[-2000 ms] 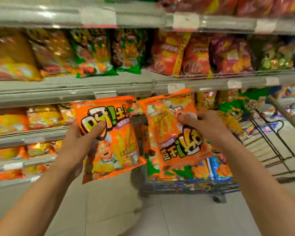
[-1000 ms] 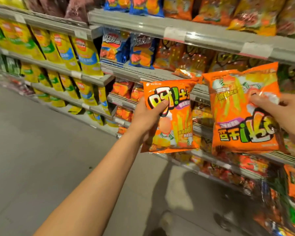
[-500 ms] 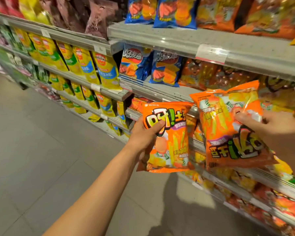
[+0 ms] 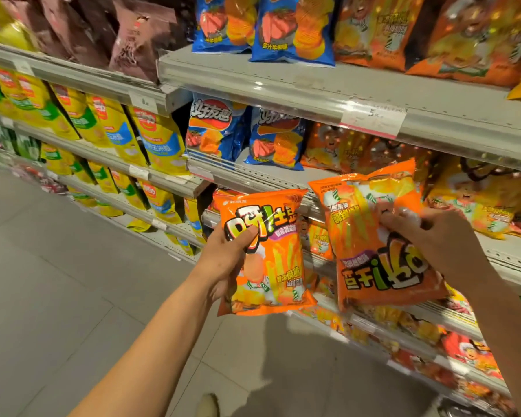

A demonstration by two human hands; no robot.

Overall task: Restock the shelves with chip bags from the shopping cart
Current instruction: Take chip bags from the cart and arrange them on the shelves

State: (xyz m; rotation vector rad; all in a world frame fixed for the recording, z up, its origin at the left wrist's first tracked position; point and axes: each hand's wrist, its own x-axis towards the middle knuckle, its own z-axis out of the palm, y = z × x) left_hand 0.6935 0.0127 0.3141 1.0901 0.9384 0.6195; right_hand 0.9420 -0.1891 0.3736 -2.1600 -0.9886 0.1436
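Item: two orange bags, both off the shelf [image 4: 373,97]. My left hand [image 4: 223,260] clamps the upright bag [image 4: 268,254]; my right hand [image 4: 433,236] pinches the inverted bag [image 4: 373,245], raised nearer matching stock for placing.

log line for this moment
left hand grips upright orange bag | right hand grips inverted orange bag | neither shelved
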